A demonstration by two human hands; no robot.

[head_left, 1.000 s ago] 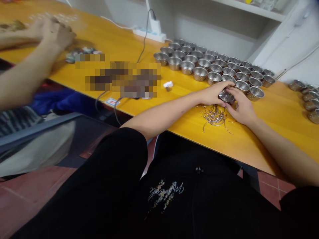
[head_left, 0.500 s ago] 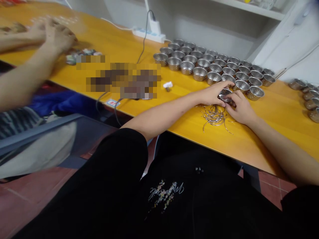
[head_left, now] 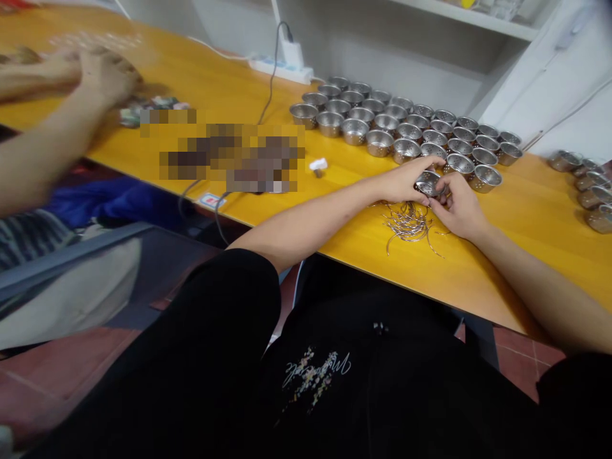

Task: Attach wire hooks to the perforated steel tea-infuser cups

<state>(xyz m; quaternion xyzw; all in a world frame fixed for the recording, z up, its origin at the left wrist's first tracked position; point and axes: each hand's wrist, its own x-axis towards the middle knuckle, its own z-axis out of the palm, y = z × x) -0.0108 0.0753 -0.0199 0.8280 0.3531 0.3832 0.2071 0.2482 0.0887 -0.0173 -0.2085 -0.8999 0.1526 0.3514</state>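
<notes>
Between my two hands is a small perforated metal cup (head_left: pixel 428 183), tilted above the table. My left hand (head_left: pixel 411 180) is wrapped round its left side, thumb below and fingers over the far rim. At the cup's right side my right hand (head_left: pixel 454 199) has its fingers bent in a pinch near the rim; whatever lies between those fingertips is too small to make out. Just below the hands a loose heap of thin curved metal wires (head_left: pixel 407 223) lies on the yellow table (head_left: pixel 354 255).
Rows of similar perforated cups (head_left: pixel 380 143) stand behind my hands, with several more cups (head_left: pixel 595 197) at the far right. A white power strip (head_left: pixel 282 69) with a cable sits at the back. A small white object (head_left: pixel 318 164) lies left of my forearm. Another person's hands (head_left: pixel 108 73) work at the far left.
The cup has been turned so that more of its perforated surface faces me. My right fingers have shifted from over the cup's opening to its right edge. The view has moved slightly.
</notes>
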